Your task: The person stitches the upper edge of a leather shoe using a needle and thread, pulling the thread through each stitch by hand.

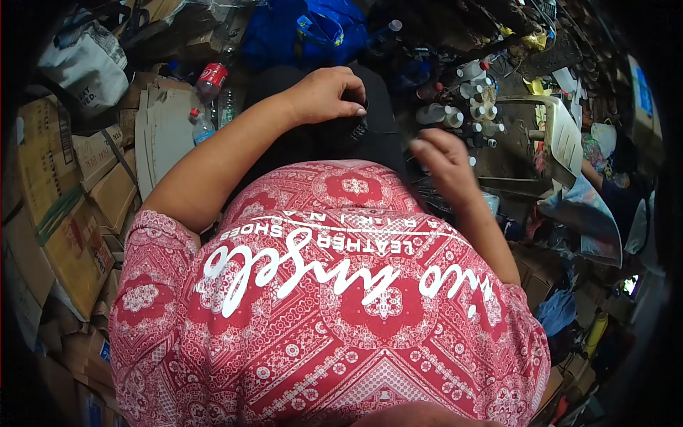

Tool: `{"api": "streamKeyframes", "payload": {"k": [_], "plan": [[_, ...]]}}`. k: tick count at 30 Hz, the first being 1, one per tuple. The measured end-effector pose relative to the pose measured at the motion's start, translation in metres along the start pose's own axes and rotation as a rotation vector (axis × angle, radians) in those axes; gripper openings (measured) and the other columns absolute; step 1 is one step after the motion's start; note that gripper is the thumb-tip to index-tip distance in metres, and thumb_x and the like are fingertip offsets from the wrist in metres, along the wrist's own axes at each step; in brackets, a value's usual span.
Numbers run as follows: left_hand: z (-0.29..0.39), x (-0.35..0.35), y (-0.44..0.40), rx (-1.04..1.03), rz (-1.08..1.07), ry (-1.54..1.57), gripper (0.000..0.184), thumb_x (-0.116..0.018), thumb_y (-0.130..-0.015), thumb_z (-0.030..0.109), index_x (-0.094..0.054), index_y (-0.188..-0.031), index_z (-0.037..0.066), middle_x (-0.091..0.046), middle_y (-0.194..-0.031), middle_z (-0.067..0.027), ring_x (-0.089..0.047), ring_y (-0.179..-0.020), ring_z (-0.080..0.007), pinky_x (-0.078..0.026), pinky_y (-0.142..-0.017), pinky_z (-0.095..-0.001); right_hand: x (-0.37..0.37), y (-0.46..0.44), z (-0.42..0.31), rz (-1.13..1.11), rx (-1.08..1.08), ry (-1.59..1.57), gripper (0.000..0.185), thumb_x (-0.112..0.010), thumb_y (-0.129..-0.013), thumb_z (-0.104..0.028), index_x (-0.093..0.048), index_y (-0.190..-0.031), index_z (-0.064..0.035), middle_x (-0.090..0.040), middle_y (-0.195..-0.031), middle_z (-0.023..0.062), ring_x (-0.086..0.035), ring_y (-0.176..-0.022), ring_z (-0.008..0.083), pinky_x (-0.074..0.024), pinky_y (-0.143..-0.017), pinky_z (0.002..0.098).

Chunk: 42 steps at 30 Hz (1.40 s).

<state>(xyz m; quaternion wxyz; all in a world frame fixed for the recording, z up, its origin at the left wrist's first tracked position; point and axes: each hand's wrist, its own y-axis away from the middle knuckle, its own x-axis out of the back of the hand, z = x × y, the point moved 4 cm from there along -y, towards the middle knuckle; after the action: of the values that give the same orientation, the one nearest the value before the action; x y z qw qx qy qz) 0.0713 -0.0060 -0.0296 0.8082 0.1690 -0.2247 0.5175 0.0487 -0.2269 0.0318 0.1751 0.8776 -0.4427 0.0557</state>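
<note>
Over my dark-trousered lap, my left hand [329,96] has its fingers curled and its thumb bent toward them. What sits in its grip, if anything, is dark and does not show clearly. Just below the thumb is a small black item or marking with pale flecks [358,129], too small to name. My right hand [447,162] is raised at the right of my lap, apart from the left one. Its fingers are bent and slightly blurred, and I see nothing in them. Beyond it stands a group of whitish plastic bottles [432,114], the things nearest to this hand.
A blue bag [306,35] lies ahead. To the left are a red-labelled bottle [211,80], a red-capped bottle [202,127], flattened cardboard [60,213] and a white bag [84,64]. A pale plastic chair [562,135] stands right, near another person's arm [592,174].
</note>
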Motion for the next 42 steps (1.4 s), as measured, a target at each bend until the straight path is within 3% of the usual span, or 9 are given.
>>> {"api": "streamKeyframes", "payload": {"k": [4,6,10,14,19,22,29,31,42], "plan": [[-0.001,0.001,-0.005,-0.021,-0.053,-0.009,0.02,-0.073,-0.076,0.016,-0.065,-0.091,0.006,-0.057,-0.088,-0.0061,-0.057,-0.085,-0.0194,-0.046,-0.076,-0.0309,0.02,-0.005,-0.004,-0.028,-0.018,-0.059,0.017,-0.061,-0.089,-0.012,-0.058,-0.076,-0.0008,-0.05,-0.071,-0.0021,-0.047,-0.067,0.0066,-0.0387,-0.06,0.0238],[0.001,0.0,-0.007,0.012,-0.092,0.012,0.019,-0.073,-0.076,0.015,-0.065,-0.09,0.006,-0.056,-0.087,-0.0055,-0.056,-0.085,-0.0185,-0.046,-0.076,-0.0307,0.01,-0.012,-0.008,0.084,0.176,0.19,0.009,-0.062,-0.088,-0.009,-0.066,-0.089,-0.002,-0.055,-0.076,0.0006,-0.052,-0.07,0.0093,-0.0422,-0.064,0.0242],[-0.01,-0.002,-0.01,0.096,-0.213,0.189,0.016,-0.071,-0.078,0.014,-0.065,-0.089,0.004,-0.059,-0.091,-0.0054,-0.056,-0.088,-0.0177,-0.045,-0.079,-0.03,-0.002,-0.024,0.007,-0.017,0.149,0.342,0.019,-0.062,-0.085,-0.005,-0.068,-0.103,-0.0068,-0.055,-0.08,0.0047,-0.054,-0.071,0.0133,-0.0445,-0.065,0.0261],[-0.007,0.002,-0.01,0.075,-0.256,0.241,0.018,-0.066,-0.08,0.013,-0.068,-0.095,0.003,-0.068,-0.091,-0.0072,-0.063,-0.091,-0.0169,-0.046,-0.086,-0.0306,-0.011,-0.032,0.004,-0.056,0.122,0.376,0.023,-0.061,-0.083,-0.002,-0.068,-0.104,-0.0064,-0.057,-0.083,0.0066,-0.057,-0.073,0.0159,-0.0463,-0.066,0.0273],[-0.008,0.001,-0.01,0.081,-0.314,0.265,0.022,-0.064,-0.081,0.011,-0.069,-0.101,0.002,-0.069,-0.096,-0.0084,-0.063,-0.094,-0.0176,-0.046,-0.089,-0.0302,-0.013,-0.034,0.006,-0.075,0.062,0.433,0.025,-0.059,-0.078,0.0,-0.07,-0.1,-0.0051,-0.06,-0.086,0.0102,-0.063,-0.077,0.0214,-0.0492,-0.069,0.0296],[-0.007,0.0,-0.011,0.1,-0.34,0.28,0.023,-0.064,-0.081,0.01,-0.07,-0.102,0.003,-0.07,-0.098,-0.0091,-0.063,-0.095,-0.0177,-0.046,-0.09,-0.0302,-0.013,-0.034,0.007,-0.088,0.094,0.456,0.023,-0.058,-0.083,0.0,-0.069,-0.103,-0.0056,-0.055,-0.08,0.0055,-0.054,-0.07,0.0134,-0.0446,-0.062,0.0269],[-0.008,0.0,-0.013,0.125,-0.388,0.298,0.025,-0.063,-0.08,0.008,-0.07,-0.103,0.004,-0.07,-0.099,-0.0081,-0.063,-0.095,-0.0175,-0.046,-0.089,-0.0297,-0.015,-0.037,0.006,-0.113,0.085,0.469,0.023,-0.058,-0.081,0.0,-0.069,-0.101,-0.0037,-0.059,-0.085,0.0079,-0.059,-0.074,0.0144,-0.0471,-0.064,0.0262],[-0.013,-0.002,-0.014,0.158,-0.398,0.299,0.026,-0.062,-0.079,0.008,-0.07,-0.103,0.004,-0.07,-0.099,-0.0081,-0.063,-0.095,-0.0171,-0.046,-0.088,-0.0292,-0.016,-0.036,0.004,-0.08,0.064,0.464,0.022,-0.059,-0.077,-0.006,-0.07,-0.096,-0.004,-0.065,-0.085,0.0154,-0.065,-0.079,0.0278,-0.051,-0.072,0.0327],[-0.018,-0.007,-0.015,0.238,-0.442,0.388,0.032,-0.06,-0.073,0.005,-0.07,-0.102,0.002,-0.066,-0.1,-0.0107,-0.059,-0.098,-0.0202,-0.042,-0.093,-0.0302,-0.035,-0.027,0.026,-0.021,0.143,0.466,0.027,-0.064,-0.079,-0.011,-0.068,-0.106,-0.0084,-0.067,-0.091,0.0171,-0.065,-0.082,0.0316,-0.0517,-0.074,0.0353]]}}
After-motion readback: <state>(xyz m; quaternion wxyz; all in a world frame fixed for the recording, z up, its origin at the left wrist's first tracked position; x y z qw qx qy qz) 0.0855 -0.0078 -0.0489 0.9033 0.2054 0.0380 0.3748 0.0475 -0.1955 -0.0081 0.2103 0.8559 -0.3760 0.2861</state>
